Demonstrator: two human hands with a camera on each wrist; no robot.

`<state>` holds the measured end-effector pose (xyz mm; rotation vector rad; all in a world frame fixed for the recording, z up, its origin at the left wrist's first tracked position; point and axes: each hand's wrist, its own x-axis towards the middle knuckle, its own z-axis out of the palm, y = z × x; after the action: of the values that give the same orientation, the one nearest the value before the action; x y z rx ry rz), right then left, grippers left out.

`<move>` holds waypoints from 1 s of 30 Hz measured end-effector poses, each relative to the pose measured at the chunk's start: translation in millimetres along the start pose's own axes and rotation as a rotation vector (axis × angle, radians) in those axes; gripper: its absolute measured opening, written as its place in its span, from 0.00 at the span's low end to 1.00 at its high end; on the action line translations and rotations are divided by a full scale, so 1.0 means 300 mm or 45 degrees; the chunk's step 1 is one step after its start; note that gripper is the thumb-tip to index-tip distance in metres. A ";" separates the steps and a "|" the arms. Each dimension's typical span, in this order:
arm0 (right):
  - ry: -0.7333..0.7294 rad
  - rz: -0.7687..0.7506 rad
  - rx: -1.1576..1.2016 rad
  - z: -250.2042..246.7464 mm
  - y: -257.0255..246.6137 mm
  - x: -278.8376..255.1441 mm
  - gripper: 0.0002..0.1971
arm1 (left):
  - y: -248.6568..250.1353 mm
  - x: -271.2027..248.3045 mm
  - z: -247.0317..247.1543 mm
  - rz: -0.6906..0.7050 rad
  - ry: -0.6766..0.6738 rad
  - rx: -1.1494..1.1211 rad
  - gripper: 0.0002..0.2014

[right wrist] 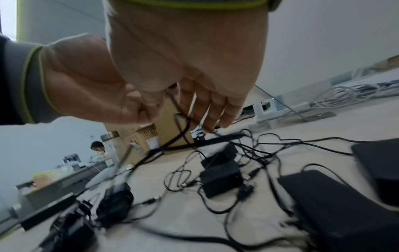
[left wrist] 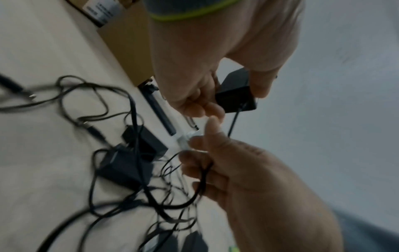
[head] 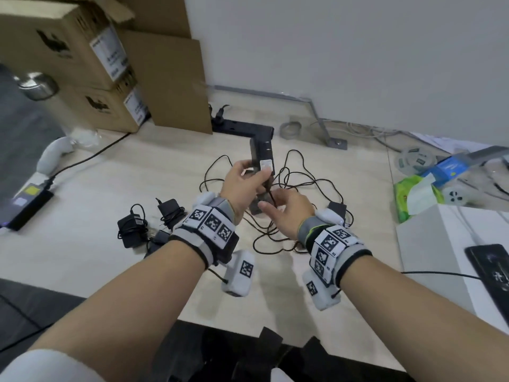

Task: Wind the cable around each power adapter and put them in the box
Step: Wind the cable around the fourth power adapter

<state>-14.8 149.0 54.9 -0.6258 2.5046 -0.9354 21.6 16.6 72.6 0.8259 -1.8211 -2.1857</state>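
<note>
2 hands: left hand (head: pixel 242 186) grips adapter (head: pixel 263 158), right hand (head: pixel 286 213) pinches cable (head: pixel 271 194).

Both forearms reach up from frame bottom, meeting at center. Left hand (head: pixel 242 186) w/ fingers curled in a grip; right hand (head: pixel 286 213) just below-right, thumb and fingers pinched together.
</note>
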 end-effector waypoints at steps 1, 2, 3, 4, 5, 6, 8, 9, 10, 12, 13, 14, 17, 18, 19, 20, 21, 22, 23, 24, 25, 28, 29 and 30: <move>0.011 -0.016 -0.004 0.002 -0.018 0.008 0.10 | 0.030 0.000 -0.006 0.001 -0.012 -0.063 0.16; 0.029 -0.030 -0.014 0.003 -0.033 0.016 0.10 | 0.058 0.003 -0.013 0.000 -0.030 -0.155 0.14; 0.051 -0.045 -0.035 0.000 -0.053 0.028 0.10 | 0.094 0.005 -0.023 0.005 -0.056 -0.253 0.13; 0.067 -0.049 -0.050 -0.001 -0.060 0.039 0.09 | 0.123 0.006 -0.027 -0.001 -0.082 -0.353 0.13; 0.077 -0.052 -0.062 -0.004 -0.067 0.047 0.09 | 0.150 0.006 -0.030 -0.001 -0.099 -0.430 0.12; 0.086 -0.045 -0.065 -0.008 -0.078 0.053 0.09 | 0.181 0.005 -0.039 0.014 -0.103 -0.498 0.11; 0.077 0.022 -0.091 -0.017 -0.099 0.062 0.11 | 0.247 0.006 -0.057 0.054 -0.094 -0.605 0.08; 0.054 0.067 -0.141 -0.025 -0.106 0.070 0.11 | 0.282 0.010 -0.069 0.064 -0.086 -0.655 0.07; 0.035 0.108 -0.199 -0.033 -0.108 0.082 0.13 | 0.316 0.016 -0.083 0.060 -0.080 -0.707 0.08; 0.051 0.186 -0.242 -0.056 -0.103 0.103 0.16 | 0.379 0.035 -0.120 0.048 -0.084 -0.800 0.12; 0.071 0.231 -0.209 -0.068 -0.097 0.114 0.17 | 0.404 0.047 -0.143 0.053 -0.090 -0.840 0.13; 0.095 0.287 -0.159 -0.081 -0.086 0.128 0.17 | 0.426 0.057 -0.162 0.064 -0.096 -0.874 0.13; 0.204 0.426 -0.015 -0.135 -0.075 0.154 0.19 | 0.464 0.080 -0.213 0.115 -0.085 -0.902 0.15; 0.258 0.438 0.008 -0.154 -0.082 0.163 0.23 | 0.466 0.085 -0.227 0.130 -0.074 -0.876 0.15; 0.324 0.425 0.011 -0.177 -0.098 0.168 0.26 | 0.462 0.090 -0.238 0.147 -0.050 -0.823 0.14; 0.393 0.399 0.009 -0.202 -0.120 0.172 0.29 | 0.451 0.095 -0.245 0.166 -0.015 -0.743 0.12; 0.456 0.369 0.020 -0.228 -0.148 0.176 0.30 | 0.433 0.098 -0.248 0.188 0.017 -0.648 0.11; 0.510 0.333 0.042 -0.253 -0.175 0.183 0.30 | 0.409 0.100 -0.248 0.210 0.041 -0.557 0.09; 0.548 0.293 0.067 -0.279 -0.204 0.192 0.30 | 0.382 0.101 -0.246 0.225 0.058 -0.476 0.07; 0.577 0.246 0.093 -0.301 -0.231 0.202 0.30 | 0.357 0.101 -0.244 0.233 0.074 -0.405 0.07; 0.598 0.192 0.122 -0.323 -0.258 0.214 0.30 | 0.333 0.101 -0.242 0.233 0.092 -0.341 0.09; 0.658 0.040 0.178 -0.388 -0.328 0.239 0.30 | 0.280 0.104 -0.245 0.233 0.151 -0.184 0.15; 0.687 -0.014 0.164 -0.410 -0.352 0.244 0.30 | 0.272 0.106 -0.248 0.238 0.178 -0.144 0.17; 0.724 -0.067 0.138 -0.430 -0.373 0.246 0.29 | 0.267 0.109 -0.250 0.242 0.206 -0.115 0.18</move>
<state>-110.1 99.8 206.9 -0.4350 2.9011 -1.4220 16.7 -81.4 131.7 0.7534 -1.6397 -2.0052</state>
